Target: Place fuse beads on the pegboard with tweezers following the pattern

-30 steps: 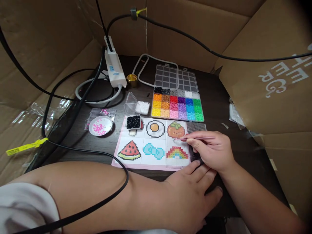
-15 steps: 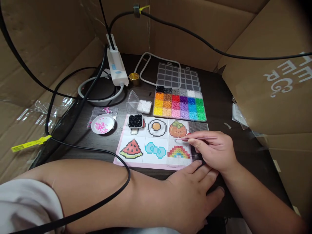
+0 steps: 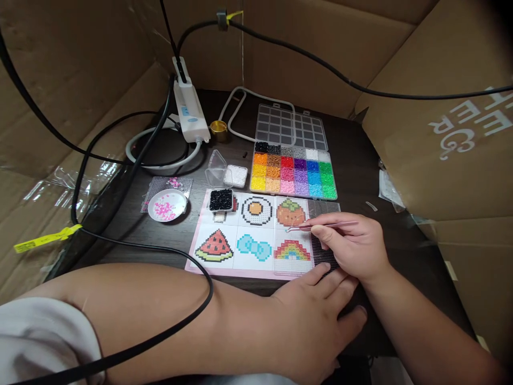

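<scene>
Pinched in my right hand (image 3: 352, 246) is a pair of pink tweezers (image 3: 304, 228). Their bent tip is just above a clear pegboard (image 3: 292, 267), between the persimmon and rainbow pictures; a tiny pale bit shows at the tip, too small to name. My left hand (image 3: 316, 315) lies flat with its fingers spread, the fingertips at the pegboard's lower right edge. Under the board is a pattern sheet (image 3: 216, 271) with pixel pictures, among them a watermelon, a bow and a fried egg. A small box of black beads (image 3: 220, 200) stands on the sheet's upper left corner.
Behind the sheet stands a sorted bead case (image 3: 294, 174), its lid open. A small box of white beads (image 3: 235, 176), a white dish (image 3: 167, 206) of pink beads and a gold cup (image 3: 219, 130) lie leftward. A power strip (image 3: 190, 107) and black cable (image 3: 160, 246) run nearby.
The whole view has shifted slightly. The tweezers' tip has moved a touch over the pegboard, still in my right hand. My left hand stays resting in place.
</scene>
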### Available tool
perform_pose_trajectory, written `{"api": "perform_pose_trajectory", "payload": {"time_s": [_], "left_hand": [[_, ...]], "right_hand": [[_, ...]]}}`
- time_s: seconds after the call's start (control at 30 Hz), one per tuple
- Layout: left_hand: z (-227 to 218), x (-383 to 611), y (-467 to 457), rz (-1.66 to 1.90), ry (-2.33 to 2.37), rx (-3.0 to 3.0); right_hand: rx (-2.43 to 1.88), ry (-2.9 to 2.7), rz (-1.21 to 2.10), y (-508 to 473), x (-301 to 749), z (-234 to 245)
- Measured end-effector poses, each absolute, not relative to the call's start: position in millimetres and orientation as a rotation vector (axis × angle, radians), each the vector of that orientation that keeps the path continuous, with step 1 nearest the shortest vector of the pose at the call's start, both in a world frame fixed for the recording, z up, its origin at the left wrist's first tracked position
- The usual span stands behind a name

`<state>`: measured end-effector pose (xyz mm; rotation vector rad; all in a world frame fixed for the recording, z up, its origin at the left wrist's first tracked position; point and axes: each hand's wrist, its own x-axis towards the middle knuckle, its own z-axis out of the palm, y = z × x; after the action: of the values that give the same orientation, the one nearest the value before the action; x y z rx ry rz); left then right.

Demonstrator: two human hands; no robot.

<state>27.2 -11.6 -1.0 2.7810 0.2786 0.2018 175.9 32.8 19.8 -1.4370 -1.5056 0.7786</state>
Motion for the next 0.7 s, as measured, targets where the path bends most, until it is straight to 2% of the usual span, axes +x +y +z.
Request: {"api": "perform_pose_trajectory", "payload": {"time_s": [0.3, 0.7], "left_hand": [[-3.0, 26.5, -13.2, 0.218, 0.278, 2.760], [-3.0, 27.3, -12.7, 0.223, 0.280, 2.757]], "right_hand": [[-1.353, -1.240, 0.845, 38.2, 187.2, 9.8], [-1.093, -0.751, 1.136, 54.4, 193.2, 14.2]]}}
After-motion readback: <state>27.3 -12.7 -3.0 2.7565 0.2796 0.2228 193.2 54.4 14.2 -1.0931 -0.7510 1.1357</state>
